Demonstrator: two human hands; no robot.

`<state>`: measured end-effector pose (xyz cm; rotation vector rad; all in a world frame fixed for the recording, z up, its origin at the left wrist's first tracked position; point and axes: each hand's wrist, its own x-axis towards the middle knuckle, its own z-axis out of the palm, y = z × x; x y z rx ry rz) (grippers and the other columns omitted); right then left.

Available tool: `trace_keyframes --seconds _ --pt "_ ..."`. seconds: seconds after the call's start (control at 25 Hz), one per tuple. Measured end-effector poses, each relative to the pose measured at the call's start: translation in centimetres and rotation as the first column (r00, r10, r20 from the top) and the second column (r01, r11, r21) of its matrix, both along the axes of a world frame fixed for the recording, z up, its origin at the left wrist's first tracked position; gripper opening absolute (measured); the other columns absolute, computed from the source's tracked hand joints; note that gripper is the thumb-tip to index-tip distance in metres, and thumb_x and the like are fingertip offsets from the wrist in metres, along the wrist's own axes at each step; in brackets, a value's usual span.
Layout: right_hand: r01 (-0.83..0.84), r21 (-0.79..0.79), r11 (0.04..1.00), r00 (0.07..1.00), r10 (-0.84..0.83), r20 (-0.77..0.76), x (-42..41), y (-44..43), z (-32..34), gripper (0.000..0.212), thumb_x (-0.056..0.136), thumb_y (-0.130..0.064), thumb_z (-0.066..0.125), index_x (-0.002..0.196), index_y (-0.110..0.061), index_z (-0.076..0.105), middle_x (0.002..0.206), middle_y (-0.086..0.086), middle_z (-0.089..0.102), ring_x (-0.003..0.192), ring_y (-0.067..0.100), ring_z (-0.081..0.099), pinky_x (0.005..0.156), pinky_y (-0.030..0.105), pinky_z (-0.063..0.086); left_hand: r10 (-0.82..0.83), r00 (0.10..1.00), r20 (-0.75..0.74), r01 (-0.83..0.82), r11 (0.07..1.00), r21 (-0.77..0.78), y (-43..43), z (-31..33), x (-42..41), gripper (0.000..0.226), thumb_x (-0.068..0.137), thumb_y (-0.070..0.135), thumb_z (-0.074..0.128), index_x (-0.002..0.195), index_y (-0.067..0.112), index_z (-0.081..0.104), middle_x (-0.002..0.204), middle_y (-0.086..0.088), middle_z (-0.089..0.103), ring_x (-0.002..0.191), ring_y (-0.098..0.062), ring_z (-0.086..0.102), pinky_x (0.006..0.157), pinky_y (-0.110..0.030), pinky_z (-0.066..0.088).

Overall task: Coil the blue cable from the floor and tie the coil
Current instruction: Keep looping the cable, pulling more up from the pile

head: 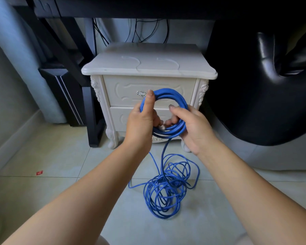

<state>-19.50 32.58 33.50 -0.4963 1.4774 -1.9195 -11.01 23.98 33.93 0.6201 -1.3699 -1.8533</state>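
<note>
Your left grip [141, 121] is closed round the left side of the coil [173, 94], thumb laid up along the loops and fingers curled behind them. Your right grip [193, 126] is closed round the coil's lower right, thumb across the inside of the ring. A pale connector [162, 127] shows between the two grips, at the ring's bottom. The coil stands roughly upright, facing you.

The next turn depends on the free strand [163, 152]. It leaves the bottom of the coil just beside your right grip and drops almost straight down to the loose heap [166, 191] on the floor [60, 165], below both grips and slightly toward you. Its run is near vertical, so your right grip is the nearer one to slide down it and lift the next loop while the left holds the ring together. I judge the coiling under half done, and the tangled heap may snag.
</note>
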Motion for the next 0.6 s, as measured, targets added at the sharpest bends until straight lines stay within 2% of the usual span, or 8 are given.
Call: trace_keyframes --seconds 0.04,0.12,0.24,0.28,0.36,0.44,0.52,0.6 --pt "0.079 -0.029 0.996 0.997 -0.078 0.020 -0.1 -0.2 0.0 0.019 0.090 -0.011 0.063 0.075 -0.016 0.053 0.046 -0.004 0.044 0.048 0.014 0.050 0.071 0.039 0.044 -0.031 0.999 0.026 0.032 0.999 -0.023 0.3 -0.2 -0.1 0.044 0.088 0.058 0.054 0.069 0.020 0.046 0.047 0.009 0.038 0.048 -0.012 0.040 0.065 -0.036 0.038" --pt "0.181 -0.014 0.983 0.983 -0.181 -0.038 -0.6 -0.2 0.4 0.024 0.090 -0.009 0.060 0.071 -0.017 0.049 0.042 -0.006 0.031 0.041 0.012 0.034 0.064 0.037 0.042 -0.084 0.989 0.120 0.099 0.987 -0.124 0.3 -0.4 0.0 0.044 0.084 0.063 0.054 0.072 0.021 0.052 0.054 0.005 0.051 0.059 -0.016 0.052 0.071 -0.040 0.044" --pt "0.250 0.101 0.963 0.923 -0.206 -0.325 -1.3 0.3 0.9 0.025 0.088 -0.006 0.058 0.068 -0.018 0.049 0.044 -0.009 0.031 0.041 0.012 0.030 0.051 0.029 0.045 -0.186 0.968 0.169 0.220 0.953 -0.210 -0.4 -0.2 0.7 0.037 0.088 0.055 0.056 0.086 0.019 0.060 0.065 0.001 0.062 0.068 -0.018 0.061 0.075 -0.039 0.050" --pt "0.270 0.141 0.953 0.879 -0.184 -0.439 -1.1 0.3 1.0 0.025 0.087 -0.006 0.058 0.067 -0.019 0.051 0.045 -0.010 0.035 0.042 0.012 0.034 0.049 0.030 0.046 -0.224 0.961 0.164 0.259 0.935 -0.244 -0.6 -0.1 0.9 0.030 0.090 0.048 0.059 0.091 0.018 0.061 0.068 -0.001 0.063 0.068 -0.016 0.062 0.071 -0.034 0.051" --pt "0.306 0.213 0.928 0.740 -0.091 -0.667 -0.7 0.3 1.1 0.018 0.083 -0.012 0.060 0.066 -0.016 0.054 0.052 -0.005 0.045 0.053 0.017 0.044 0.053 0.040 0.051 -0.239 0.952 0.192 0.294 0.890 -0.349 -0.9 0.2 1.0 0.022 0.090 0.036 0.066 0.095 0.015 0.063 0.074 -0.001 0.064 0.064 -0.014 0.063 0.064 -0.025 0.051" --pt "0.331 0.308 0.892 0.570 0.071 -0.818 -0.2 0.3 1.3 0.013 0.081 -0.016 0.057 0.071 -0.010 0.052 0.058 0.001 0.048 0.061 0.026 0.046 0.058 0.042 0.047 -0.169 0.953 0.251 0.277 0.825 -0.493 -1.2 0.3 1.0 0.033 0.081 0.041 0.074 0.091 0.011 0.063 0.074 -0.002 0.064 0.060 -0.016 0.064 0.060 -0.027 0.053" --pt "0.348 0.382 0.856 0.470 0.193 -0.861 0.0 0.3 1.8 0.009 0.083 -0.017 0.052 0.079 -0.009 0.054 0.064 0.006 0.053 0.062 0.033 0.050 0.056 0.042 0.046 -0.068 0.947 0.313 0.256 0.750 -0.610 -1.4 0.4 0.9 0.051 0.070 0.059 0.071 0.083 0.011 0.059 0.070 -0.009 0.063 0.062 -0.026 0.062 0.060 -0.037 0.052" --pt "0.372 0.397 0.839 0.451 0.211 -0.867 0.2 0.2 2.1 0.010 0.083 -0.017 0.050 0.075 -0.011 0.051 0.064 0.006 0.054 0.064 0.033 0.050 0.055 0.040 0.044 0.013 0.931 0.364 0.255 0.690 -0.677 -1.6 0.4 0.7 0.060 0.069 0.067 0.066 0.079 0.009 0.055 0.067 -0.013 0.059 0.063 -0.031 0.058 0.059 -0.038 0.049"
